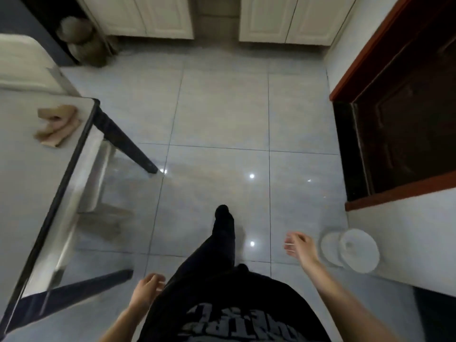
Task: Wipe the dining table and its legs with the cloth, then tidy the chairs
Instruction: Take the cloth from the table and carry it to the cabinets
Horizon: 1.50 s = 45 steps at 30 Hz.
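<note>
While I stand beside the bench [29,181], both of my grips are loose and hold nothing. My left grip [148,290] hangs near the bench edge, and my right grip [299,245] hangs out over the floor. The cloth [58,125] lies crumpled on the bench near its far corner, above a dark leg [123,141]. I think it sits there so I can grab it easily. It is well apart from my grips.

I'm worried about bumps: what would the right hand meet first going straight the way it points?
Likely nothing: the right hand points forward-left over bare glossy grey floor tiles; depth is unclear.
</note>
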Tool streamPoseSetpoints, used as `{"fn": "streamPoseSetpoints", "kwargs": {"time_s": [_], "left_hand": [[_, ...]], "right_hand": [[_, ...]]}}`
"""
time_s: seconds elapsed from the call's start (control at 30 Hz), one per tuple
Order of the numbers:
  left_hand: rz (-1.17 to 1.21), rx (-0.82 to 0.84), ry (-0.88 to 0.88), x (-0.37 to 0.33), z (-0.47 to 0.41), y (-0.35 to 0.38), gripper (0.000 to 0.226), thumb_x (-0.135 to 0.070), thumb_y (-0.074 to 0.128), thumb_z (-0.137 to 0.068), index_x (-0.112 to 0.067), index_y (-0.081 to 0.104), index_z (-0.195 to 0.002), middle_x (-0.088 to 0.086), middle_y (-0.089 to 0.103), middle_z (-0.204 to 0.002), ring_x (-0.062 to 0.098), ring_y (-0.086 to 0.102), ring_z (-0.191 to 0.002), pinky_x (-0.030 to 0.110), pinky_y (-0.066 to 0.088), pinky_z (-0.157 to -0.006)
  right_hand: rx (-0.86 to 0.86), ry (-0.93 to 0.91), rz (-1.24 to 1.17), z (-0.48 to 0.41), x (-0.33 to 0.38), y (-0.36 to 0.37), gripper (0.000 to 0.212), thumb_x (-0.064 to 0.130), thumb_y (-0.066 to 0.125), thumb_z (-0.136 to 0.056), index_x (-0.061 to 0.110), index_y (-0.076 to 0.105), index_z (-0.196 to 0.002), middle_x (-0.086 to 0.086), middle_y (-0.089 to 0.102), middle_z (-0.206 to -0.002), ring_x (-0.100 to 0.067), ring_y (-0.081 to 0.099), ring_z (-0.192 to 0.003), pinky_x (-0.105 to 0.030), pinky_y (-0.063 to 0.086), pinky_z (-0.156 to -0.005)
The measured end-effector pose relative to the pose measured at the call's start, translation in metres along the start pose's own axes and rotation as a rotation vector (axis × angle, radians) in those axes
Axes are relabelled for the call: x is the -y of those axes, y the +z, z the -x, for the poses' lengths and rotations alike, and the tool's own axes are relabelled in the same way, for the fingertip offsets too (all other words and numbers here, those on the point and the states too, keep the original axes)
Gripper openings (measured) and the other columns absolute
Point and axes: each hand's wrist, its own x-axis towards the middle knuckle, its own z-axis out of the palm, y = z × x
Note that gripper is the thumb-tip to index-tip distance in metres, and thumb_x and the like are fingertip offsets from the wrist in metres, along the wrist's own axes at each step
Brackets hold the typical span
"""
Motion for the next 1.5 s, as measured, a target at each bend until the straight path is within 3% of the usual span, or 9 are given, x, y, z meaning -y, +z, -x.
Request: {"fn": "streamPoseSetpoints", "kwargs": {"time_s": [0.17,0.23,0.37,0.57,0.77,0.97,1.17,1.33,1.5], "left_hand": [[0.038,0.005,0.008,-0.094,-0.064,-0.004,0.02,-0.008,0.046,-0.095,-0.005,0.064,-0.087,0.014,0.063,-0.087,0.019,0.055,-0.071,0.02,0.041,-0.059],[0.046,0.015,0.034,-0.145,-0.09,-0.013,0.021,-0.008,0.047,-0.094,-0.007,0.064,-0.082,0.011,0.064,-0.08,0.023,0.056,-0.071,0.022,0.042,-0.059],[0.085,0.038,0.112,-0.246,-0.132,-0.032,0.022,-0.009,0.047,-0.093,-0.005,0.064,-0.079,0.013,0.062,-0.074,0.025,0.055,-0.064,0.03,0.041,-0.061],[0.195,-0.008,0.227,-0.378,-0.185,-0.06,0.02,-0.007,0.046,-0.092,-0.004,0.064,-0.082,0.013,0.06,-0.073,0.023,0.051,-0.061,0.027,0.038,-0.057],[0.388,-0.064,0.109,-0.438,-0.233,-0.063,0.021,-0.007,0.044,-0.093,-0.002,0.062,-0.083,0.013,0.059,-0.074,0.024,0.052,-0.063,0.027,0.038,-0.059],[0.662,-0.233,-0.091,-0.475,-0.259,-0.068,0.022,-0.008,0.042,-0.094,0.002,0.061,-0.091,0.015,0.059,-0.077,0.027,0.053,-0.065,0.029,0.041,-0.061],[0.929,-0.425,-0.146,-0.511,-0.258,-0.066,0.024,-0.007,0.039,-0.096,0.0,0.062,-0.089,0.018,0.06,-0.081,0.028,0.054,-0.07,0.03,0.042,-0.064],[1.079,-0.632,-0.147,-0.527,-0.252,-0.072,0.024,-0.005,0.04,-0.095,-0.002,0.062,-0.084,0.016,0.058,-0.076,0.026,0.052,-0.066,0.029,0.039,-0.061],[0.995,-0.817,-0.063,-0.519,-0.243,-0.099,0.019,-0.016,0.05,-0.09,-0.022,0.065,-0.081,0.003,0.066,-0.077,0.021,0.062,-0.074,0.03,0.049,-0.069]], "right_hand": [[-0.051,0.041,0.037,-0.057,0.057,0.008,0.017,0.008,0.05,-0.095,0.008,0.059,-0.08,-0.011,0.06,-0.069,-0.02,0.06,-0.052,-0.023,0.045,-0.05],[-0.067,0.057,0.025,-0.075,0.081,0.007,0.015,0.007,0.048,-0.095,0.004,0.06,-0.085,-0.013,0.06,-0.069,-0.016,0.061,-0.046,-0.022,0.046,-0.046],[-0.077,0.077,0.037,-0.095,0.133,0.013,0.016,0.006,0.048,-0.096,-0.003,0.06,-0.091,-0.02,0.061,-0.079,-0.031,0.06,-0.067,-0.033,0.047,-0.06],[-0.051,0.051,0.085,-0.143,0.228,0.036,0.019,0.005,0.045,-0.096,-0.008,0.06,-0.097,-0.021,0.062,-0.08,-0.032,0.059,-0.068,-0.032,0.044,-0.059],[0.004,-0.03,0.158,-0.223,0.351,0.081,0.019,0.009,0.051,-0.096,-0.007,0.062,-0.097,-0.023,0.065,-0.089,-0.033,0.063,-0.074,-0.035,0.05,-0.065],[0.178,-0.207,0.3,-0.296,0.519,0.158,0.017,0.006,0.051,-0.094,-0.005,0.063,-0.091,-0.016,0.062,-0.071,-0.026,0.057,-0.056,-0.025,0.048,-0.05],[0.468,-0.326,0.495,-0.323,0.645,0.253,0.021,0.009,0.049,-0.096,-0.001,0.066,-0.088,-0.015,0.064,-0.075,-0.016,0.062,-0.052,-0.025,0.05,-0.054],[0.718,-0.318,0.595,-0.303,0.688,0.342,0.024,0.008,0.046,-0.097,0.001,0.066,-0.087,-0.015,0.065,-0.077,-0.023,0.062,-0.062,-0.027,0.053,-0.058],[0.926,-0.357,0.737,-0.259,0.688,0.434,0.024,0.006,0.044,-0.098,0.0,0.065,-0.089,-0.016,0.064,-0.079,-0.019,0.063,-0.058,-0.022,0.054,-0.053]]}}
